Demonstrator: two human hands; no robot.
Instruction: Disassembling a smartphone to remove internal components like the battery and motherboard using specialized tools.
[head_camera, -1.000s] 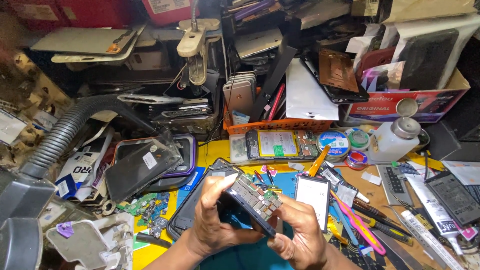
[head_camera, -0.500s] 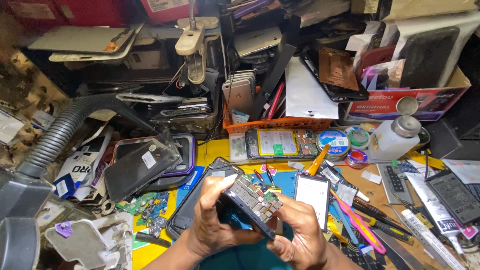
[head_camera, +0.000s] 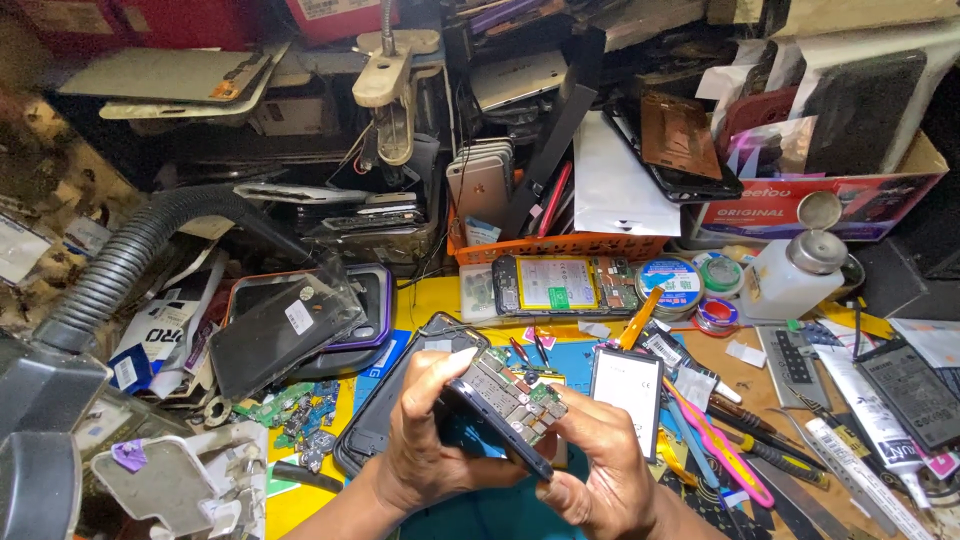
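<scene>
Fingers of the left hand (head_camera: 425, 425) are wrapped over the top and far edge of an opened phone (head_camera: 505, 405), with the thumb set against its near side, so the phone is clamped in that hand. Fingers of the right hand (head_camera: 600, 465) are curled and pressed against the lower right corner of the phone; whether something small is pinched between them cannot be told. The phone is held tilted above the bench (head_camera: 430, 300), just in front of the body, between both hands and touching both.

As a judgement on progress: the back of the phone is already off, since the circuit board with its metal shields and green patches is laid bare, and the board is not yet lifted out of the frame. The work appears to be somewhere in the middle of a disassembly or repair, with the inner parts exposed but in place.

Just beside the right hand, a flat battery pack (head_camera: 627, 385) is leaned upright. Under the hands a dark phone frame (head_camera: 385, 415) lies on a blue mat (head_camera: 560, 355). Further out, a second opened phone (head_camera: 565, 285) lies near an orange basket (head_camera: 560, 245), a white solvent bottle (head_camera: 795, 275) stands to the right, and a grey ribbed hose (head_camera: 130, 260) runs across the left.
</scene>
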